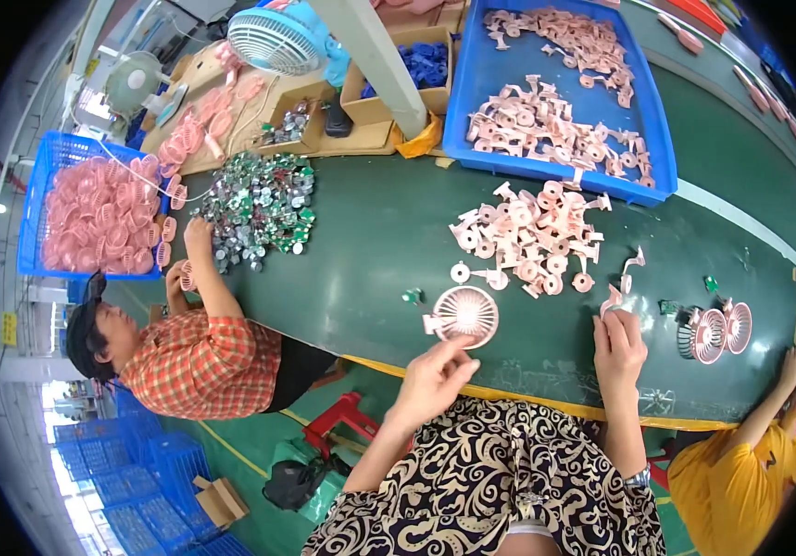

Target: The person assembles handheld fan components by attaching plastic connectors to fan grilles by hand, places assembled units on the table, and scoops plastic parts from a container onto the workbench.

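My left hand (433, 382) is at the near edge of a round pink fan grille (472, 317), its fingers curled at the rim. The grille faces up, with a small tab on its left side. In my right hand (620, 350), the fingertips pinch a small curved pink plastic part (611, 300). Just beyond that hand, a similar pink part (632, 269) lies on the table. A heap of pink plastic parts (532, 232) with round ends and stems lies beyond both hands. Left of the grille is a small green circuit board (413, 296).
A blue tray (560, 174) of pink parts stands at the back. On the right are more pink grilles (708, 335) and small boards. At left, a person in a checked shirt (189, 371) works by a circuit board pile (259, 204); another in yellow (736, 477) is at right.
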### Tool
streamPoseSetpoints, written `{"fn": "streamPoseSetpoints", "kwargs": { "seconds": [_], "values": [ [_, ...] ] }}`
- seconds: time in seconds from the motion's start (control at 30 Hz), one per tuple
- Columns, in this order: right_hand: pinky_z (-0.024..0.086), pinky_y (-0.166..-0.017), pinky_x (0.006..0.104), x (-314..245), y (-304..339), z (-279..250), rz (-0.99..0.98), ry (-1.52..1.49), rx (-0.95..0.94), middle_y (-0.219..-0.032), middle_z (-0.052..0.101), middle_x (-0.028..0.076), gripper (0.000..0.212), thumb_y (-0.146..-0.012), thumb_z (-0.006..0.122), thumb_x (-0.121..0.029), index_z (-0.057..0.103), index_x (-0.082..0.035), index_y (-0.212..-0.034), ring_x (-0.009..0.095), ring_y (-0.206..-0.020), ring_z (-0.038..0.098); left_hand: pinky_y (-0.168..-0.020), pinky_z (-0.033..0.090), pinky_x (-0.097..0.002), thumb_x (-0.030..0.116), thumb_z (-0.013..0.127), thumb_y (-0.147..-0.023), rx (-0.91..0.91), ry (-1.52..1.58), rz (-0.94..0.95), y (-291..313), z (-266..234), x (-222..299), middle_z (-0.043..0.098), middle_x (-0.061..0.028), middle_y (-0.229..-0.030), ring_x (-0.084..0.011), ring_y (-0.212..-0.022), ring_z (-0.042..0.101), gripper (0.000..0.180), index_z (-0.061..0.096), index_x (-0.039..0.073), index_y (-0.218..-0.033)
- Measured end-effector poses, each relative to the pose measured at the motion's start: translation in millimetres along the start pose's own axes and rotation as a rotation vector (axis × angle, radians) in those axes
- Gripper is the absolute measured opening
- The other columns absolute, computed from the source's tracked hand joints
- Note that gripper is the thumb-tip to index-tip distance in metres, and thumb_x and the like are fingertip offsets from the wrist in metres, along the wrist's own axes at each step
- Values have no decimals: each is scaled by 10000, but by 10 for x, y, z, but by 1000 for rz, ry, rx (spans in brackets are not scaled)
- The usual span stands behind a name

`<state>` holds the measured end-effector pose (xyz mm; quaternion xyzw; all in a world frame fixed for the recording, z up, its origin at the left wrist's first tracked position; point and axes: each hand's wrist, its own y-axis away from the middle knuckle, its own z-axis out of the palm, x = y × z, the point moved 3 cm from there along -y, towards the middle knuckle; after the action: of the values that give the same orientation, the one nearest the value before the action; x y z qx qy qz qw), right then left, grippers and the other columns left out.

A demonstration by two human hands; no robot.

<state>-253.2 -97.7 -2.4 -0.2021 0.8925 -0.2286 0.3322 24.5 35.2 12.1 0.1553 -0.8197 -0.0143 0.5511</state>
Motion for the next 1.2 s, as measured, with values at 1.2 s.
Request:
{"fn": "streamPoseSetpoints", "kwargs": {
  "seconds": [1.2],
  "values": [
    [583,-597,361,-614,-58,38,-15,-303,-236,-956,655,115,340,-771,867,-111,685,-26,-1045,255,-706,700,-611,480,-277,89,687,-978,134,-153,73,-347,138,-24,682,-51,-758,-88,-649,592,135,747,-9,-1049]
  ]
}}
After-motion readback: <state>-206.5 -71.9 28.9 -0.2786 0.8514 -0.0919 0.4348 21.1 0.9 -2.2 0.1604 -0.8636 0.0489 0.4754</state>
